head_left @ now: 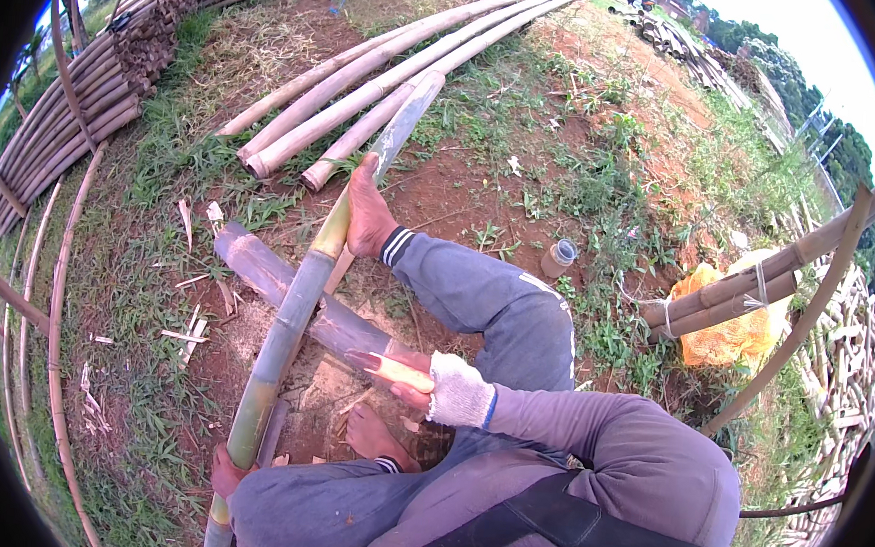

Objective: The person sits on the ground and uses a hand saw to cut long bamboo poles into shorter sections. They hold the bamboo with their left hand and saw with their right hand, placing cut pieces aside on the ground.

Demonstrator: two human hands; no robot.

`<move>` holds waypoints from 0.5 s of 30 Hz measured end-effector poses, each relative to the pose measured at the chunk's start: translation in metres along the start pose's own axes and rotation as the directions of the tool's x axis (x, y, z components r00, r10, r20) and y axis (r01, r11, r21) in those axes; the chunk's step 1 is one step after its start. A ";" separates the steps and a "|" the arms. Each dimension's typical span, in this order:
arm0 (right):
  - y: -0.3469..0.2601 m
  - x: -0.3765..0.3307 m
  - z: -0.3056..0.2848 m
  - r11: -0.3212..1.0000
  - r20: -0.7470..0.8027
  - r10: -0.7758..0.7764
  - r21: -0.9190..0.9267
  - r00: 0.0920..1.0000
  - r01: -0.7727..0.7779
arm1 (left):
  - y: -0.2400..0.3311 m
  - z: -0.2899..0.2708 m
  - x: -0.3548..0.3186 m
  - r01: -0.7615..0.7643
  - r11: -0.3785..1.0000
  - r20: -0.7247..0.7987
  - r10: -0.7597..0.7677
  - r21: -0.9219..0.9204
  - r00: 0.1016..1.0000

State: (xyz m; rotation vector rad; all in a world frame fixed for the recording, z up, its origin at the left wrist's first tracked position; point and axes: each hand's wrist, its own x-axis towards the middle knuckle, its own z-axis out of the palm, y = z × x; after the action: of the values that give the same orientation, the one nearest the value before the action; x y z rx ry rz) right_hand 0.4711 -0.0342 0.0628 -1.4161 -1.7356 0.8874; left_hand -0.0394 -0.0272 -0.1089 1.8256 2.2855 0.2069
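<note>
A long green-and-grey bamboo pole [278,349] slants across in front of me, from the lower left up to the far middle. My left hand [228,471] is closed round its lower part, beside my knee. My bare foot [369,214] presses against its upper part. Under the pole lies a thick grey length of bamboo [257,268], crossing it. My right hand [446,386], in a white knitted glove with bare fingertips, grips a short, pale wooden piece [396,371] with a darker reddish end. Its exact kind is unclear. It is apart from the pole.
Several long bamboo poles [368,94] lie on the ground ahead. Stacked bamboo [66,130] stands far left. At right are tied poles [726,306], an orange net bag [710,320] and a small jar [559,258]. Pale slivers [193,337] litter the soil.
</note>
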 end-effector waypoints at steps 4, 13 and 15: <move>-0.005 0.097 0.059 0.993 -0.034 -0.102 -0.057 0.994 0.100 | -0.015 -0.002 0.004 0.012 1.000 0.057 -0.011 -0.003 0.998; -0.005 -0.048 -0.026 0.976 -0.005 0.036 0.214 0.999 -0.034 | -0.025 0.028 0.011 0.056 0.998 0.034 -0.058 0.032 0.998; 0.004 -0.064 -0.029 0.975 -0.089 0.028 0.223 0.996 -0.008 | 0.002 0.035 0.016 -0.031 0.999 0.044 0.031 0.006 0.999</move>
State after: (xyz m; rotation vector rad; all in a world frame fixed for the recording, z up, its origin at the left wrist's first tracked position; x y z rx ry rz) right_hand 0.5068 -0.0941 0.0671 -1.3053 -1.5065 0.9783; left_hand -0.0323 -0.0121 -0.1438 1.8511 2.2325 0.1620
